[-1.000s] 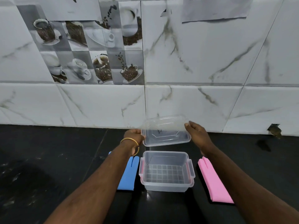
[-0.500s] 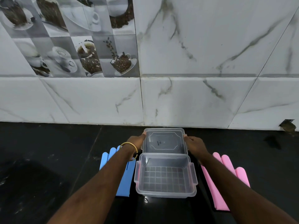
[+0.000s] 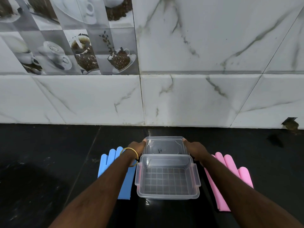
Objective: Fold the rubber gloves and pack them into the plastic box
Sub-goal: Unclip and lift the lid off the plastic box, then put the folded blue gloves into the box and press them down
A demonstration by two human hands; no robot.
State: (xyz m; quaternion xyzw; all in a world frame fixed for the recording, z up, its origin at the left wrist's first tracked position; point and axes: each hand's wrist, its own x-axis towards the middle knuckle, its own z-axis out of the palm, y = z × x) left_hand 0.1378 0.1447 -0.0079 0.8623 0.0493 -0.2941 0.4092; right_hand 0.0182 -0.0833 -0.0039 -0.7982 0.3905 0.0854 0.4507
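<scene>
Both hands – left hand (image 3: 137,146), right hand (image 3: 194,147) – grip lid (image 3: 164,146) (behind open box (image 3: 167,194))

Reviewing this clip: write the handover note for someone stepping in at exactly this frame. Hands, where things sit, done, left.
Left hand: grips the left edge of the clear lid.
Right hand: grips the lid's right edge.
The lid lies on the black counter just behind the plastic box, which is open and holds nothing.
Blue glove: flat on the counter left of the box, under the left forearm.
Pink glove: flat on the right, under the right forearm.
Done: lid off, set down behind the box.
Left: release the lid, fold both gloves, pack them in the box.
</scene>
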